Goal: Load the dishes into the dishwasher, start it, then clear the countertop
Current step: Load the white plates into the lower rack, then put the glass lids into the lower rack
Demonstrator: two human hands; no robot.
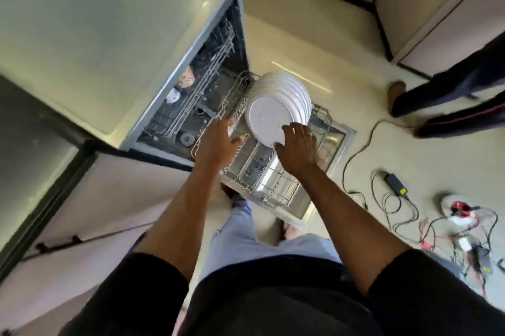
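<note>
Lower rack [325,117] is pulled out of the dishwasher [191,106] and sits over the dropped door [341,141].

- Plates [289,89]: a row of white ones standing on edge in the far half of the rack, packed close and leaning slightly. Blur stops me giving an exact count.
- Nearest plate [269,120]: front of the row, at the rack's middle, flat face toward the camera.
- Right hand [297,147]: grasping the nearest plate at its lower right rim, fingers curled over the edge, thumb under it. Ring visible on 1 finger.
- Left hand [218,139]: at the rack's left rim, released, fingers stretched forward, thumb splayed toward the plate. Holds nothing that I can see. Can't tell whether the fingertips touch the wire.
- Near half of the rack: bare tines, door panel showing through.
- Left of the rack, inside the tub: a cup [188,79] with red pattern. It is too blurred to say how it sits.
- Countertop [95,35]: pale slab above and left of the rack.
- Right of the rack, on the floor [295,35]: loose cables [363,144], 1 black power adapter [395,185].
- Far right of the rack: another person's legs [451,89] in dark trousers.
</note>
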